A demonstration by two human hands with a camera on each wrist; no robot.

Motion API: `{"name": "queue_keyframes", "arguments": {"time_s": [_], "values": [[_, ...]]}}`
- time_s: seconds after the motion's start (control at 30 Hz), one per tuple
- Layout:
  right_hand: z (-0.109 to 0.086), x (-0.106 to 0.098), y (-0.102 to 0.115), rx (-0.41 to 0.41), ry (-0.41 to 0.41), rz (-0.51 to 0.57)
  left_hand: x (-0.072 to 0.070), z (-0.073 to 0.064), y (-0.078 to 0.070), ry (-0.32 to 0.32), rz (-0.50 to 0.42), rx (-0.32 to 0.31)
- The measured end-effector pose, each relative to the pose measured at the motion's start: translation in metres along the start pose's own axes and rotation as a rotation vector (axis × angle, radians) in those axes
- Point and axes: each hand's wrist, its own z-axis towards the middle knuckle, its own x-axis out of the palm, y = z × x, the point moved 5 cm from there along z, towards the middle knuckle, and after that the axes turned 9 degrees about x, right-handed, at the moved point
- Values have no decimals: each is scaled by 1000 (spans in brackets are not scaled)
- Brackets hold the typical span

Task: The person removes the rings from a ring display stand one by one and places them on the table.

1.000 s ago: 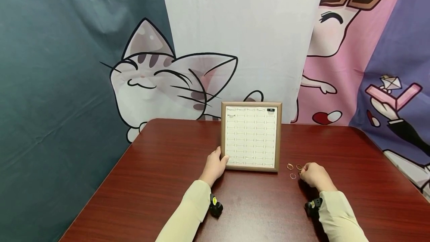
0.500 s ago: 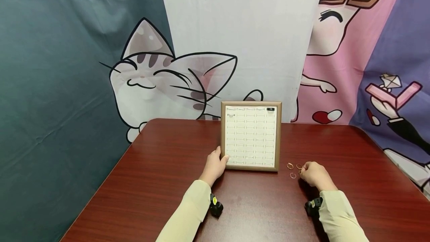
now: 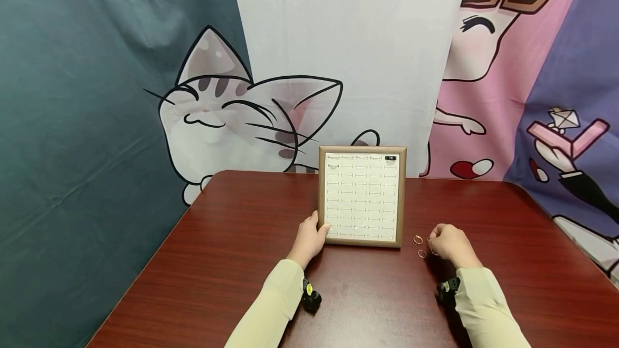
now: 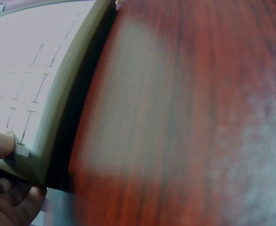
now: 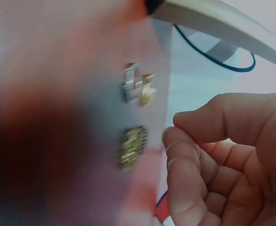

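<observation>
My left hand [image 3: 309,240] grips the lower left corner of a wood-framed white ring display board [image 3: 361,197], thumb on the front and fingers behind. The board stands tilted back; its slots run in rows, with a few slim rings in the top rows and a black tag at top right. My right hand [image 3: 450,243] is over the loose rings on the table, fingers curled and thumb tip close to the index tip; no ring shows between them. A silver ring [image 5: 130,84], a gold ring [image 5: 147,89] and overlapping gold rings [image 5: 134,147] lie by the fingertips, blurred.
The dark red wooden table [image 3: 232,219] extends around the board. Behind its far edge hangs a printed cloth backdrop [image 3: 348,42] with cartoon figures. A small black camera sits on each wrist.
My right hand has moved slightly up and left over the rings, partly covering the far ring and uncovering a little of the near one. The left hand and board stay still.
</observation>
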Motion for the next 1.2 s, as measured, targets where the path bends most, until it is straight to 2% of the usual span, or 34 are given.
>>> {"name": "queue_keyframes", "arguments": {"time_s": [0.53,0.87,1.2], "values": [[16,-33,55,-93,-159,50,0,0,1,-6,5,9],[24,-51,89,-94,-193,100,0,0,1,-5,12,6],[30,-68,121,-141,-279,130,-1,0,1,6,3,0]]}}
